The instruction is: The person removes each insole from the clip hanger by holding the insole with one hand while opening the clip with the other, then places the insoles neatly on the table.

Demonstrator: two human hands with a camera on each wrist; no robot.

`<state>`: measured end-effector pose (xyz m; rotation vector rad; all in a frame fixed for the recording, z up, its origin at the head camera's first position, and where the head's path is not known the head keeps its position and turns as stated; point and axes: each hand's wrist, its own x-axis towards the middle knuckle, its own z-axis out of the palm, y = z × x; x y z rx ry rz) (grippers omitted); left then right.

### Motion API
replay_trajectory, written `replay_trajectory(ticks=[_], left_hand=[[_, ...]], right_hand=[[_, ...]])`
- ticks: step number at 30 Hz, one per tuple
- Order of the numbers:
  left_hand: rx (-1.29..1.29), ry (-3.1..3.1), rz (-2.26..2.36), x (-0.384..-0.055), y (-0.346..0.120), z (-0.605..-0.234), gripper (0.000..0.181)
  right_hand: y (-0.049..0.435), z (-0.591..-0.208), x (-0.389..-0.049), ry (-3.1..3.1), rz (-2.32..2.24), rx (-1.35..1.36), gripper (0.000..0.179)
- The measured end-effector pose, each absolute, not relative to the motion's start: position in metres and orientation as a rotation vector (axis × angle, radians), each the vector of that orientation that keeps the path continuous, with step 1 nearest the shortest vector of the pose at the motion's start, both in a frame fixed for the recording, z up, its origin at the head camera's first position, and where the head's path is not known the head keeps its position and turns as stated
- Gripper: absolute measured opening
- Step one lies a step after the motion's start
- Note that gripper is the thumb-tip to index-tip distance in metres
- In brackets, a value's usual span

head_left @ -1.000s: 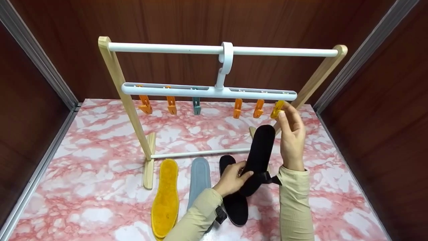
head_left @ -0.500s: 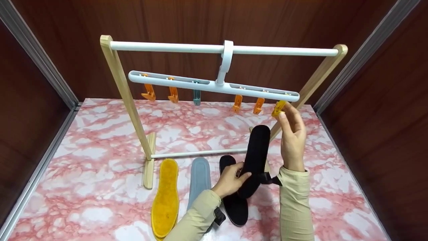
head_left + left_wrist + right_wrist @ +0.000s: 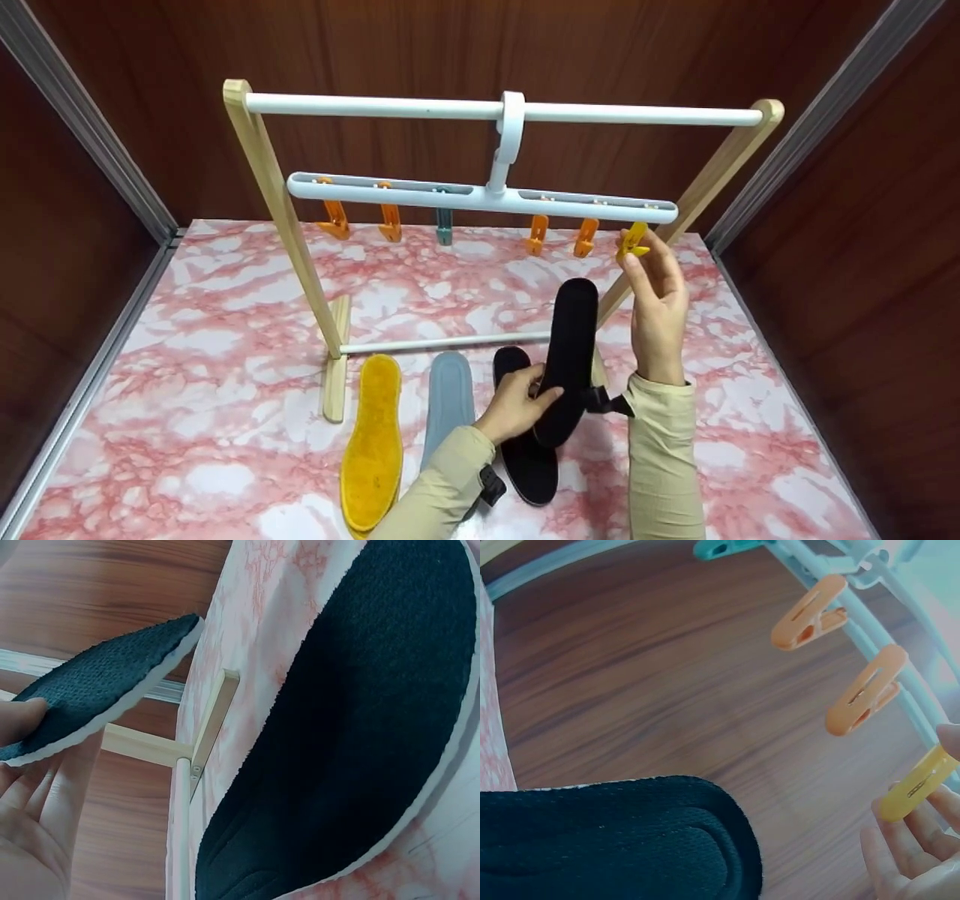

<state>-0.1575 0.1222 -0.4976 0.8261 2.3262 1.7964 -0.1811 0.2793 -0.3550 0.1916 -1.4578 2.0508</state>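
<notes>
My left hand (image 3: 519, 405) grips a black insole (image 3: 571, 345) by its lower side edge and holds it up at a slant. In the left wrist view, the thumb lies on the dark face of this raised insole (image 3: 112, 679) and the fingers are under its pale edge. My right hand (image 3: 657, 311) pinches a yellow clothespin (image 3: 919, 784) at the right end of the white hanger (image 3: 427, 196). The raised insole's rounded top is below and left of that clothespin, apart from it. A second black insole (image 3: 534, 472) lies on the table, partly hidden.
Several orange clothespins (image 3: 587, 236) and a dark green clothespin (image 3: 444, 226) hang from the hanger. It hooks onto a rack (image 3: 375, 106) with wooden legs. A yellow insole (image 3: 373, 442) and a grey-blue insole (image 3: 448, 390) lie left of my left hand on the marbled table (image 3: 217, 390).
The raised insole has shifted slightly left and stands more upright. The hanger's left end rose, then dropped partway back. The yellow clothespin has turned in my right hand.
</notes>
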Motion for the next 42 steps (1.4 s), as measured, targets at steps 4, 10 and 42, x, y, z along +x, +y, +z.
replay_trajectory(ticks=[4,10,42], left_hand=[[0.806,2.306,1.811,-0.156,0.121,-0.499,0.011],[0.788,2.278,1.830,-0.156,0.121,-0.502,0.016],[0.712,2.101,1.897,-0.148,0.116,-0.504,0.024]], right_hand=[[0.280,-0.356,-0.182,-1.429,2.066,0.216,0.031],[0.280,-0.357,-0.182,-1.399,2.076,0.233,0.028],[0.286,-0.365,-0.176,-1.515,2.050,0.149,0.032]])
